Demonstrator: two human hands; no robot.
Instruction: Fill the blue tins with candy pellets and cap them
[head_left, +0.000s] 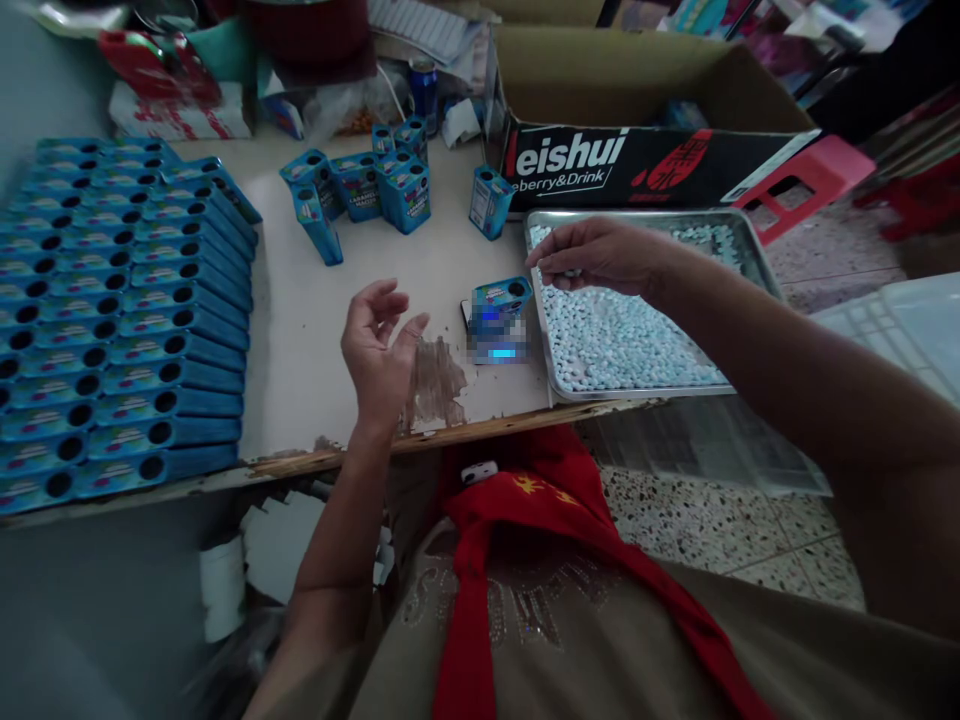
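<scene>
My left hand (381,350) hovers over the table's worn patch, its fingers loosely curled and apart from the thumb, with nothing in it. Over the left side of a metal tray (551,370), my right hand (600,255) has its fingers closed, and a few small pale pieces show between them. Pale blue, pill-like pieces (622,335) cover much of the tray. Between my hands is a small blue carton (504,293) with a round hole in its top. A phone-like object (495,338) with a pixelated surface lies against it.
Rows of blue cartons (127,320) fill the table's left side. Several more cartons (405,190) stand at the back, one (491,203) beside a large black cardboard box (645,165). A red stool (810,185) and a clear plastic bin (900,320) are at the right.
</scene>
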